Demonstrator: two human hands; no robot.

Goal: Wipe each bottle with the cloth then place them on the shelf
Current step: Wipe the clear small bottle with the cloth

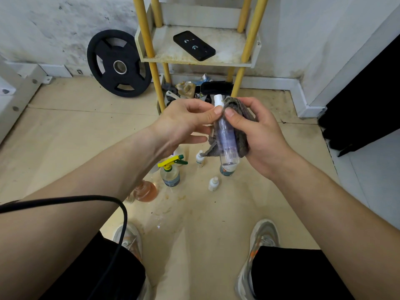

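A slim clear bottle (pixel 227 139) with a white cap is held upright in front of me. My left hand (pixel 186 120) pinches it near the neck with thumb and fingers. My right hand (pixel 257 131) grips a grey cloth (pixel 241 122) wrapped round the bottle's right side, thumb pressed on the bottle. Several other bottles stand on the floor below: a spray bottle (pixel 171 172) with a yellow and green trigger, a round bottle of orange liquid (pixel 146 191), two small white bottles (pixel 213 184) (pixel 199 159). The shelf (pixel 194 59) with yellow posts stands behind.
A black phone (pixel 194 45) lies on the shelf board. Clutter sits on the floor under the shelf. A black weight plate (pixel 119 63) leans on the wall at left. A dark cabinet (pixel 368 100) stands at right. My shoes are at the bottom; a black cable crosses my left arm.
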